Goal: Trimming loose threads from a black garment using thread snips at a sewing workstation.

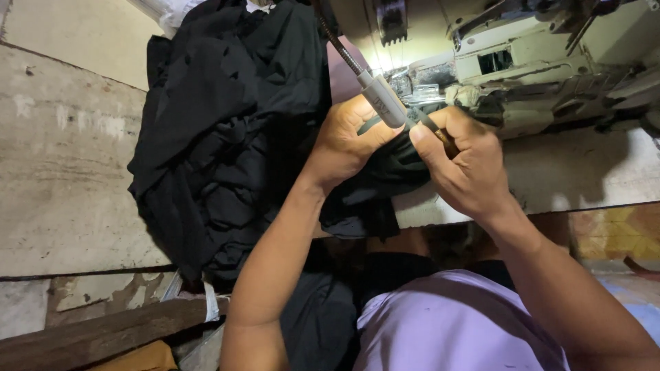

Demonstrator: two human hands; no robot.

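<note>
Pinching a fold of black fabric (375,182) at the sewing machine (543,62), the left hand (347,141) and right hand (464,161) are closed on it, fingertips nearly meeting under the gooseneck lamp (381,99). The cloth looks soft, light and limp, best gripped at its edge; more lies heaped on the desk (62,172)

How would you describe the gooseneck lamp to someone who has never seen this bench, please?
Start at the cream sewing machine at the top right, then look left to the heap of black fabric. Between them a ribbed flexible stalk slants down to the gooseneck lamp, just above the left hand and right hand. Its pale grey cylindrical head sets it apart.
</note>
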